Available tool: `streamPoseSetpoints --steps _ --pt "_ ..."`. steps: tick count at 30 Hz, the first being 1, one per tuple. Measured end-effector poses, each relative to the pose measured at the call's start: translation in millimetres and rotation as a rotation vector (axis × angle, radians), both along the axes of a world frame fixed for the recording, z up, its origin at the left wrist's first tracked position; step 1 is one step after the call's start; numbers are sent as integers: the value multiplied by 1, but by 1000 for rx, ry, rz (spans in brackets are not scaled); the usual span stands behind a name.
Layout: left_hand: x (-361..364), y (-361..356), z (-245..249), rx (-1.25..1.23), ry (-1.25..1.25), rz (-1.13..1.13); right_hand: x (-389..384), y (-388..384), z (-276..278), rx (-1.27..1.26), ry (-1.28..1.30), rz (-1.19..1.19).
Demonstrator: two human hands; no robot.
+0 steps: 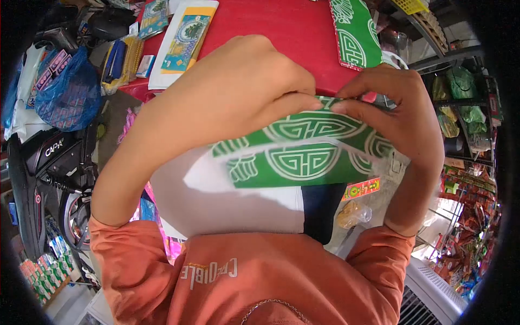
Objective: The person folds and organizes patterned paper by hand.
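Both hands hold a green patterned sheet (306,162) with white round designs, up in front of the chest. My left hand (276,89) pinches its top edge near the middle, thumb and fingers pressed together. Close beside it, my right hand (379,95) grips the same edge between thumb and fingers. Below the hands the sheet hangs in two overlapping layers, the lower one over the white and dark cloth on the lap (238,206).
A red table (260,21) lies ahead, with a white packet (184,43) at its left and another green patterned piece (356,35) at its right. A blue bag (67,97) and a motorbike (49,162) are on the left; shelves of goods (466,103) stand right.
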State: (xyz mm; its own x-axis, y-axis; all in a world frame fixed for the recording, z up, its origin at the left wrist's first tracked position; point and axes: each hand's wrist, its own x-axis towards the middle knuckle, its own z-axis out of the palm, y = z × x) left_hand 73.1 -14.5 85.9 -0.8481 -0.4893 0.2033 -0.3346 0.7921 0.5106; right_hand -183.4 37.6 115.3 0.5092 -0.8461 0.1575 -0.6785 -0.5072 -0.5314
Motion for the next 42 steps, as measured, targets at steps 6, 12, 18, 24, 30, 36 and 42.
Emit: streamPoseSetpoints --steps 6,12,18,24,30,36,42 --pt "23 -13 -5 144 99 -3 -57 2 -3 47 -23 -84" --pt "19 -21 -11 263 105 8 -84 -3 -9 253 -129 -254" --pt "16 -24 -35 -86 28 14 -101 -17 -34 374 -204 -280" --pt "18 -23 -46 -109 49 36 -100 -21 -39 347 -227 -286" --pt "28 -23 -41 9 89 21 -103 -21 -37 280 -302 -191" --pt "29 -15 -37 340 131 22 -93 -24 -20 330 -306 -233" --pt "42 -27 -37 938 332 161 -75 -33 -36 -40 -512 -296"
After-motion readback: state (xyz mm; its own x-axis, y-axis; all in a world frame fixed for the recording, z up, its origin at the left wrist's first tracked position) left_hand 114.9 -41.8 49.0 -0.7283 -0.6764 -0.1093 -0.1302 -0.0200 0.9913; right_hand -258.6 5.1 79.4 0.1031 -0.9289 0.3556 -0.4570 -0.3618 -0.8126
